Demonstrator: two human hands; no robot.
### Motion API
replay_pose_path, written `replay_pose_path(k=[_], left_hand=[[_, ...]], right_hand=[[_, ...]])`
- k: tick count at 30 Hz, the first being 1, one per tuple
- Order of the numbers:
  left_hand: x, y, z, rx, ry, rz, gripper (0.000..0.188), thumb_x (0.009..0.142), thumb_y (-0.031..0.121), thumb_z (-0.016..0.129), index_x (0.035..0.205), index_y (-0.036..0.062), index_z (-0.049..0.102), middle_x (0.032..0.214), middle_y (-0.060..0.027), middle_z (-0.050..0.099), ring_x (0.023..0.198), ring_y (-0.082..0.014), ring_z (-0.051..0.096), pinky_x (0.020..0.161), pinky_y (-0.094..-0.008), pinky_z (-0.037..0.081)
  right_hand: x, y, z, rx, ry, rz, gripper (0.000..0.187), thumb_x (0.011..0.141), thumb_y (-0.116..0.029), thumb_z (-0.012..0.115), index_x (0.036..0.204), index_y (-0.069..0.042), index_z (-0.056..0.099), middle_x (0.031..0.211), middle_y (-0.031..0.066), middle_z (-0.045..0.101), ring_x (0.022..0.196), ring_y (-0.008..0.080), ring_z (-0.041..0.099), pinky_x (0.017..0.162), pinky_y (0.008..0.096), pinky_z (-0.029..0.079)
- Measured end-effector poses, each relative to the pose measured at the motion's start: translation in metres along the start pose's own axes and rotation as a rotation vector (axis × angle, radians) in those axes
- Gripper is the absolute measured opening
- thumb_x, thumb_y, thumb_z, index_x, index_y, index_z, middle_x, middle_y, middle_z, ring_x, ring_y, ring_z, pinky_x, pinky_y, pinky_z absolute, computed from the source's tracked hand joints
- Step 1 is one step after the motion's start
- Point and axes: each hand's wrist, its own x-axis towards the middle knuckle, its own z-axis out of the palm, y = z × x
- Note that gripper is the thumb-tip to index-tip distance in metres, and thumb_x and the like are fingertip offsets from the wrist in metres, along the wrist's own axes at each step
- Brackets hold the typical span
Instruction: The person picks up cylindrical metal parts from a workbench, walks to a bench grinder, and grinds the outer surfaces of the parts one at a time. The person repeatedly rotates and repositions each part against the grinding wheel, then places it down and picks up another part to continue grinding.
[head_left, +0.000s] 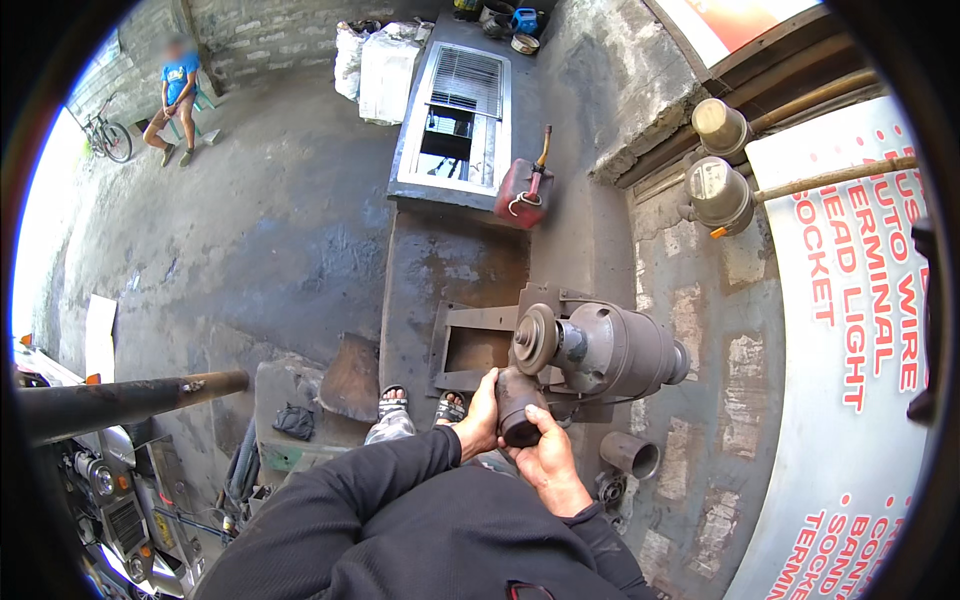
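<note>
Between my two hands is a dark brown metal cylinder (pixel 519 405) with a hollow round end facing me. My left hand (pixel 479 418) is closed around its left side, with the thumb along the top. My right hand (pixel 546 455) grips the near right side by the lower rim. The cylinder's far end is right at the round wheel (pixel 536 338) of a bench grinder (pixel 618 350); whether they touch I cannot tell. The grinder's grey motor body sits to the right of the wheel, on a rusty metal frame (pixel 475 317).
A loose metal tube (pixel 630 455) lies right of my hands. Beyond the grinder stand a red jug (pixel 524 192) and a white-framed window panel (pixel 455 115). A dark pole (pixel 135 403) juts in from the left. A person (pixel 180 88) sits far left near a bicycle (pixel 108 135).
</note>
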Motion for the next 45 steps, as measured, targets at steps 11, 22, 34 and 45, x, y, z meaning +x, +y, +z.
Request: replay_pose_path(k=[11,22,34,45], left_hand=[[-0.006,0.006,-0.013,-0.106,-0.115,0.026,0.072,0.098,0.066,0.038,0.134,0.0082,0.063,0.128,-0.0179,0.068,0.115,-0.0365,0.067,0.104,-0.0531,0.052],[0.015,0.023,0.007,0.057,0.036,-0.087,0.071,0.096,0.077,0.041,0.121,0.0141,0.064,0.105,-0.0123,0.071,0.091,-0.0288,0.073,0.078,-0.0481,0.062],[0.028,0.034,0.020,0.276,0.306,-0.061,0.063,0.098,0.068,0.051,0.126,0.0133,0.061,0.106,-0.0121,0.072,0.081,-0.0264,0.074,0.065,-0.0409,0.062],[0.022,0.033,-0.008,0.075,0.043,-0.066,0.067,0.099,0.069,0.050,0.121,0.0070,0.063,0.101,-0.0153,0.072,0.082,-0.0280,0.075,0.082,-0.0450,0.063]], right_hand=[[0.002,0.004,0.010,-0.125,-0.057,-0.080,0.036,0.091,-0.006,0.075,0.124,0.003,0.063,0.115,0.0141,0.068,0.102,0.0284,0.070,0.081,0.0468,0.063],[0.045,-0.015,-0.008,-0.036,-0.199,0.160,0.054,0.101,-0.032,0.061,0.145,-0.005,0.049,0.133,0.0174,0.063,0.114,0.0328,0.065,0.087,0.0494,0.058],[0.058,-0.020,-0.009,0.171,-0.167,0.204,0.050,0.103,-0.035,0.062,0.144,-0.009,0.050,0.132,0.0173,0.063,0.114,0.0329,0.063,0.087,0.0501,0.056],[0.035,-0.008,-0.008,0.258,-0.274,0.175,0.053,0.110,-0.041,0.041,0.141,0.000,0.051,0.129,0.0208,0.065,0.108,0.0332,0.068,0.087,0.0523,0.059]])
